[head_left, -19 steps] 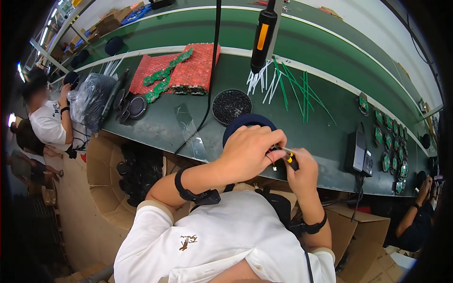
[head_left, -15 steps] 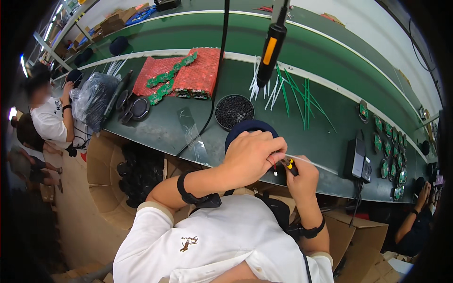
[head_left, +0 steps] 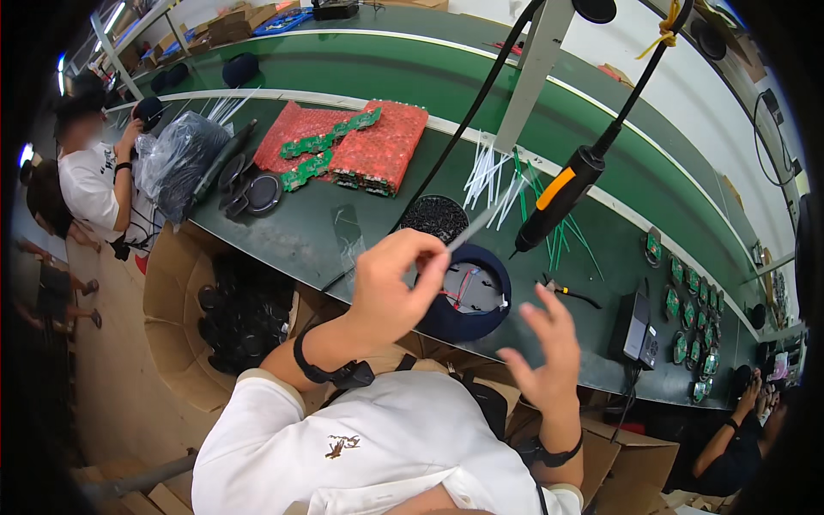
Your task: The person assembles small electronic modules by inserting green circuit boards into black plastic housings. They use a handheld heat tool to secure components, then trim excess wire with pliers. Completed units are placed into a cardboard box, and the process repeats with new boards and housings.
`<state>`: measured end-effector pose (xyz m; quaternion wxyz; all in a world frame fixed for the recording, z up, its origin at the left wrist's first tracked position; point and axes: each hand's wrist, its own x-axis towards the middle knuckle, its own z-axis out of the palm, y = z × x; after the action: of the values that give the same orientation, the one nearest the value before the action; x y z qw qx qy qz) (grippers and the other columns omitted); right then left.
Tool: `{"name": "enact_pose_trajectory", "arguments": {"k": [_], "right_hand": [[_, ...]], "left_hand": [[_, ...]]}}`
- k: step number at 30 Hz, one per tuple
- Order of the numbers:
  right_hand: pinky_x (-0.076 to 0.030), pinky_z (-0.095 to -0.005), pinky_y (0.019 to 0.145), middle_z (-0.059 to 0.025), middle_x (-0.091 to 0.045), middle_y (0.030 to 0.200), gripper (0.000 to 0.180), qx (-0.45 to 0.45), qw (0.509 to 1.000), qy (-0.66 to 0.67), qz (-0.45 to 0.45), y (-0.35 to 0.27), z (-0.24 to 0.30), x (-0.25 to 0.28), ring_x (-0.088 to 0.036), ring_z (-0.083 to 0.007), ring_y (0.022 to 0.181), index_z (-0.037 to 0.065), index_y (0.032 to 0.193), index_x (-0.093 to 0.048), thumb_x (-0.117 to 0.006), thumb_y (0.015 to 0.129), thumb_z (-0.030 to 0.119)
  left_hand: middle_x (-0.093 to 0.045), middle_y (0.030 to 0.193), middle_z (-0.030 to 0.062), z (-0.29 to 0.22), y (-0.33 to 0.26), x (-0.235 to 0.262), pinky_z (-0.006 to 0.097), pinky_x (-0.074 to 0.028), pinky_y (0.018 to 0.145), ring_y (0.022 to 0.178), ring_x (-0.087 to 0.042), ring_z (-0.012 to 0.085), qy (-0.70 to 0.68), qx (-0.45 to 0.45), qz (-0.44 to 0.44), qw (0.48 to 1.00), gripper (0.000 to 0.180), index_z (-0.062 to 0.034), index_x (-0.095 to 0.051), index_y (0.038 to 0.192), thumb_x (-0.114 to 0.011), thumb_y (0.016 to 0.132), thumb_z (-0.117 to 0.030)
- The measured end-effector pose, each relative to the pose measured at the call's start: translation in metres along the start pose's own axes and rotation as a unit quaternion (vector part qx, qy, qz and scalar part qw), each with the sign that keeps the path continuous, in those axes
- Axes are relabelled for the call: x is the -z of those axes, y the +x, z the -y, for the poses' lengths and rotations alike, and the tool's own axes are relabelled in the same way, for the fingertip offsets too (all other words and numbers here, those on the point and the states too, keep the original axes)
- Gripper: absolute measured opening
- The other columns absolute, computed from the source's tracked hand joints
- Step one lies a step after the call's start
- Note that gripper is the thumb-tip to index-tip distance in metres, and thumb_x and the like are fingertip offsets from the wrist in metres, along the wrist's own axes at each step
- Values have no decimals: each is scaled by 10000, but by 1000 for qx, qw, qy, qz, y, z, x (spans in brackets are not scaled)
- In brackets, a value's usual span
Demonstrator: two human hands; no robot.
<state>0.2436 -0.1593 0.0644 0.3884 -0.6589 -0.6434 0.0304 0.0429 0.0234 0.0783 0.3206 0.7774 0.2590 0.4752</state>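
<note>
Housing [head_left: 463, 325], ctr. frame: wires [head_left: 464, 287] in, interior still uncovered. L. hand [head_left: 390, 279] pinches pale strip [head_left: 482, 221]; R. hand [head_left: 550, 348] spread wide, empty.

Green bench [head_left: 300, 236] carries navy housing [head_left: 468, 326], pliers [head_left: 559, 289], dish [head_left: 435, 197], white strips [head_left: 486, 173], green strips [head_left: 585, 248], red bubble-wrap bundle [head_left: 395, 139], black box [head_left: 635, 330], round circuit boards [head_left: 680, 348].
</note>
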Motion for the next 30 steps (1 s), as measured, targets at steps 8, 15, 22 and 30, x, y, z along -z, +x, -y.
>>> {"name": "enact_pose_trajectory", "arguments": {"k": [8, 15, 22, 30], "right_hand": [[-512, -459, 1035, -312, -409, 1585, 553, 21, 998, 5, 53, 8, 5, -28, -568, -461, 1314, 81, 1179, -670, -932, 698, 152], [-541, -431, 966, -331, -443, 1557, 518, -29, 997, -14, 70, 18, 14, -32, -618, -465, 1223, 83, 1083, -639, -950, 675, 155], [-655, -387, 881, -271, -437, 1589, 557, -194, 977, 81, 20, 12, 5, 37, -633, -345, 1270, 31, 1077, -599, -944, 640, 40], [-521, -347, 906, -122, -669, 1098, 494, -177, 976, -57, -110, 108, -149, 97, -656, -214, 980, 40, 1183, -587, -869, 779, 58]], "left_hand": [[-679, 752, 90, 69, 41, -32, 313, -506, 626, 666, -663, 157, -92, 197, 131, 967, 252, -2, -604, 1220, -631, 978, -65], [-719, 908, 254, 112, 96, -95, 524, -535, 858, 916, -694, 465, 160, 153, 135, 966, 325, 14, -607, 1234, -668, 943, -119], [-669, 986, 182, 90, 66, -68, 482, -535, 844, 941, -677, 391, 141, 40, 146, 978, 299, -51, -644, 1228, -695, 940, -113], [-660, 983, 146, 46, -37, 0, 470, -539, 770, 880, -674, 367, -17, 34, 247, 968, 204, -58, -663, 1143, -683, 946, -108]]}}
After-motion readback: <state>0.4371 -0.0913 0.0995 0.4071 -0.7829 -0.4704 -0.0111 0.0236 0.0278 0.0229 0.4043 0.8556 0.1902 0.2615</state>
